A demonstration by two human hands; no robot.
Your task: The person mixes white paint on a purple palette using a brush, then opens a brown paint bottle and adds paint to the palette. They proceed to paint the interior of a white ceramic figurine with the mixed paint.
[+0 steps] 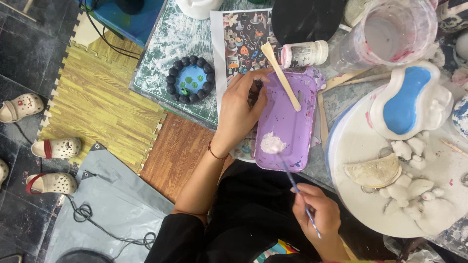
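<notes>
My left hand grips the left rim of a purple rectangular tray on the table. A pale blob of paint lies in the tray's near end. My right hand holds a thin blue-handled brush, and its tip touches that blob. A flat wooden stick rests across the tray's far end.
Right of the tray lies a round white board carrying white clay pieces and a white dish with a blue inside. A small paint bottle, clear plastic jug, printed sheet and dark beaded blue dish sit beyond. Sandals lie on the floor.
</notes>
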